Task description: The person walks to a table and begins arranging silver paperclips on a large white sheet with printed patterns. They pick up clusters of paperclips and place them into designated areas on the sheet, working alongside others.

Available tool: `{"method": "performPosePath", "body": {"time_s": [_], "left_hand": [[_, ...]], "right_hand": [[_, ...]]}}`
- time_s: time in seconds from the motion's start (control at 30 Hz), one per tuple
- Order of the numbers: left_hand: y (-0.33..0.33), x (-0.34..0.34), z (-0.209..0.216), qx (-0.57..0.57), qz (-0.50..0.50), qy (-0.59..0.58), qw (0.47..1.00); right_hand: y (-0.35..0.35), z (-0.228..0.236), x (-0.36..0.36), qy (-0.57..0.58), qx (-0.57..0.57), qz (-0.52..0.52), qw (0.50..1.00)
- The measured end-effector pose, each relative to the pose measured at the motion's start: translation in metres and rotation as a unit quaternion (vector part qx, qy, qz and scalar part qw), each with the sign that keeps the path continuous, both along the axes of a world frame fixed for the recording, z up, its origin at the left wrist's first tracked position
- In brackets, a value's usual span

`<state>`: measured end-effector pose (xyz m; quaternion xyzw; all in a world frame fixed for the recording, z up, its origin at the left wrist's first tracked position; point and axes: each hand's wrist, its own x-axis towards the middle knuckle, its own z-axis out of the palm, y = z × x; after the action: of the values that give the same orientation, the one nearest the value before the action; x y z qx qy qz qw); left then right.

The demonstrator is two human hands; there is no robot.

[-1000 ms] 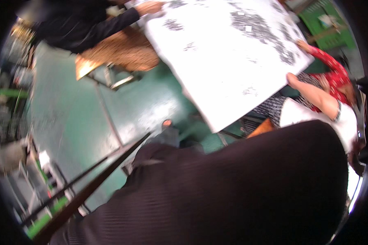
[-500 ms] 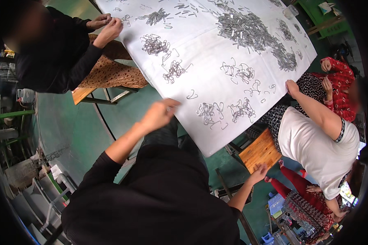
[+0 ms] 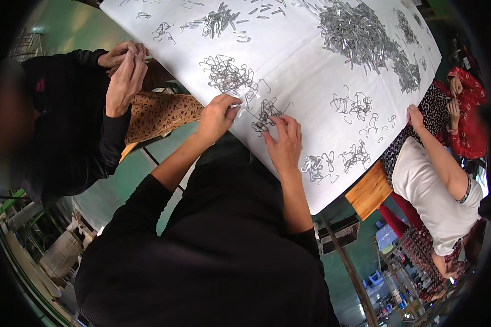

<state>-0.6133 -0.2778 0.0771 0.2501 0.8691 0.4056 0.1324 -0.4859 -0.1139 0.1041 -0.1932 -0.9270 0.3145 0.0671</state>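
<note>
Bent wire hooks lie in small heaps on a white-covered table. My right hand reaches over the near edge to a small hook heap, its fingertips touching the wires, thumb and fingers apart. Just left of that heap, my left hand is closed in a pinch above the table edge. Whatever lies between its fingertips is too small to make out. A larger hook heap sits beyond my left hand. Another heap lies to the right of my right hand.
A big pile of flat metal pieces covers the far side. A person in black works at left, hands by the table edge. Another in a white shirt sits at right, near a wooden stool.
My right hand has come from beside the wooden stool to the hook heap. My left hand has moved in to the table edge next to it. The whole view has shifted somewhat.
</note>
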Motion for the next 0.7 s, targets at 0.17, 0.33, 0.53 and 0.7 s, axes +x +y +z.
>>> {"method": "performPosePath", "body": {"time_s": [0.17, 0.33, 0.53, 0.7], "left_hand": [[0.010, -0.003, 0.000, 0.007, -0.012, 0.094, 0.995], [0.013, -0.011, -0.004, 0.028, 0.018, 0.184, 0.982], [-0.008, -0.033, -0.015, 0.018, 0.162, 0.160, 0.974], [-0.014, -0.052, -0.015, 0.034, 0.199, 0.173, 0.964]], "right_hand": [[-0.013, -0.004, -0.018, 0.013, 0.060, 0.060, 0.996], [-0.019, -0.017, -0.028, 0.027, 0.075, 0.059, 0.995], [-0.002, -0.016, -0.018, 0.025, 0.069, -0.002, 0.997], [0.014, -0.010, -0.005, 0.010, 0.075, -0.040, 0.996]]}}
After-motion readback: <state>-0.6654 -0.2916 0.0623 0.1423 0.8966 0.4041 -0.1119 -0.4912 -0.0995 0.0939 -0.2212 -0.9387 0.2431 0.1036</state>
